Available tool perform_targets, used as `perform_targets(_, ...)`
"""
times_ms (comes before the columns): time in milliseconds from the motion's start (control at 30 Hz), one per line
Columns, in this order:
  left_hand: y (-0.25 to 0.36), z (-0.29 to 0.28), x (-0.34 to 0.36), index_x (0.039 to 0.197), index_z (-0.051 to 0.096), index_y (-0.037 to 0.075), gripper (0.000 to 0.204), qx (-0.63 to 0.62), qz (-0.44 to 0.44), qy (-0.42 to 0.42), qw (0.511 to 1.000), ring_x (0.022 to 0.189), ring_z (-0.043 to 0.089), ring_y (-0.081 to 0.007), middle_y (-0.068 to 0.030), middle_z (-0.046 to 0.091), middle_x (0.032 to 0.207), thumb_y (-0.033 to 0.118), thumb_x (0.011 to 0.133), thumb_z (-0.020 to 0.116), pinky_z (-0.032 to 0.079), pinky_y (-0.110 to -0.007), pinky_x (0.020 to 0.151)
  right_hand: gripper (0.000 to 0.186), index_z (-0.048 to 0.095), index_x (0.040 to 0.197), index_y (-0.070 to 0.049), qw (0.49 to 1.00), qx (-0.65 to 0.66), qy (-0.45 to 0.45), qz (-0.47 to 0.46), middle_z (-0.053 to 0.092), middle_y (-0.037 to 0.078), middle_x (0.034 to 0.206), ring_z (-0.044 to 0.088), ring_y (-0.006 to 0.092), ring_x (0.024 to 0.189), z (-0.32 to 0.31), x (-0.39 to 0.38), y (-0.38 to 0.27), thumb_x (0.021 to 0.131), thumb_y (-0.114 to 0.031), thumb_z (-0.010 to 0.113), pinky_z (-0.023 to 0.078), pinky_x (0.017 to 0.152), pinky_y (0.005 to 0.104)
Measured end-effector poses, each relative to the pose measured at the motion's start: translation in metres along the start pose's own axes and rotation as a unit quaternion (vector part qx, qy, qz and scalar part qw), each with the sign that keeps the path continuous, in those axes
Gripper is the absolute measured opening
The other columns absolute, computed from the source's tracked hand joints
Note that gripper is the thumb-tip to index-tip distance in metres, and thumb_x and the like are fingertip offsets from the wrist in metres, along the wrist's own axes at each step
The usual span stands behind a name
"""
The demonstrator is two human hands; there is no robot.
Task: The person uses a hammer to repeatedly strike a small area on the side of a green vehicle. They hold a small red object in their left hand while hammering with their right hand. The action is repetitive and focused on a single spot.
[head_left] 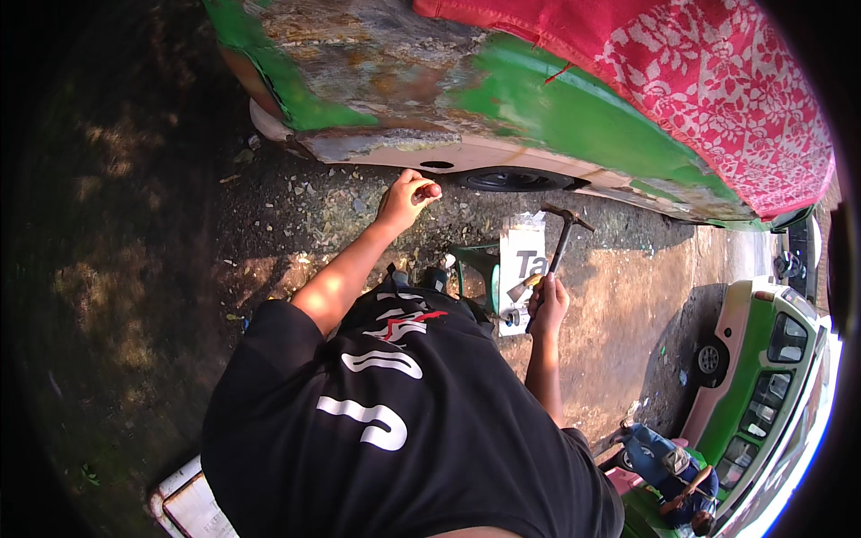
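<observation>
Shadowed ground (134, 269), cropped vehicle (529, 85), hammer (560, 249) partly hidden

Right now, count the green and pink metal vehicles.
2: a brown-patched vehicle beyond the left hand, partly under red-and-white floral cloth; a windowed van at right. More may be hidden.

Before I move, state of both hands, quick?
Left hand: closed, holding a reddish, round-ended object.
Right hand: closed, holding a hammer; whether it also grips the yellow tool, I can't tell.
</observation>
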State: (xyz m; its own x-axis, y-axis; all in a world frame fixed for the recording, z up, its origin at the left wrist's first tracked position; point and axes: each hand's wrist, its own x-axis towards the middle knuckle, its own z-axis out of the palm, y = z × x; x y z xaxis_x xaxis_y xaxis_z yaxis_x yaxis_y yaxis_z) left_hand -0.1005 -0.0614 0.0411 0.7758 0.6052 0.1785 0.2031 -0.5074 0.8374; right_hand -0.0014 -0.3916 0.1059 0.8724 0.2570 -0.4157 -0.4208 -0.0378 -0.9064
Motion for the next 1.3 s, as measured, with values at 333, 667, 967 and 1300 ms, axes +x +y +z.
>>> perform_targets(333, -0.006, 0.020, -0.027, 0.089, 0.067, 0.003, 0.015, -0.114, -0.106, 0.109, 0.982, 0.069, 0.056, -0.0090, -0.0022, 0.065, 0.075, 0.015, 0.084, 0.074, 0.047, -0.027, 0.066, 0.034, 0.055, 0.072, -0.008, 0.976, -0.115, -0.181, -0.040, 0.046, -0.005, 0.059, 0.035, 0.0020, 0.043, -0.021, 0.087, -0.012, 0.097, -0.031, 0.058, 0.024, 0.037, 0.0196)
perform_targets(667, -0.031, 0.045, -0.008, 0.089, 0.062, 0.002, 0.020, -0.091, 0.086, 0.170, 0.977, 0.089, 0.062, -0.0193, -0.0072, 0.062, 0.100, -0.009, 0.073, 0.068, 0.049, -0.030, 0.080, 0.039, 0.055, 0.069, -0.008, 0.971, -0.140, -0.195, 0.005, 0.045, -0.005, 0.056, 0.036, 0.0023, 0.043, -0.022, 0.089, -0.002, 0.095, -0.037, 0.061, 0.025, 0.039, 0.0202)
perform_targets(967, -0.054, 0.057, 0.013, 0.089, 0.058, 0.005, 0.027, -0.093, 0.099, 0.104, 0.985, 0.092, 0.058, -0.0182, -0.0087, 0.056, 0.108, -0.014, 0.069, 0.059, 0.047, -0.027, 0.076, 0.035, 0.054, 0.073, -0.009, 0.976, -0.125, -0.178, 0.029, 0.046, -0.004, 0.056, 0.034, 0.0025, 0.039, -0.020, 0.089, -0.014, 0.096, -0.034, 0.059, 0.023, 0.034, 0.0189)
perform_targets(1300, -0.082, 0.065, 0.009, 0.095, 0.066, 0.008, 0.031, -0.061, 0.120, 0.074, 0.988, 0.091, 0.059, -0.0145, -0.0064, 0.056, 0.114, -0.013, 0.072, 0.060, 0.049, -0.025, 0.074, 0.035, 0.055, 0.074, -0.008, 0.968, -0.165, -0.189, 0.028, 0.046, -0.004, 0.057, 0.034, 0.0027, 0.041, -0.006, 0.084, -0.017, 0.097, -0.034, 0.057, 0.024, 0.036, 0.0192)
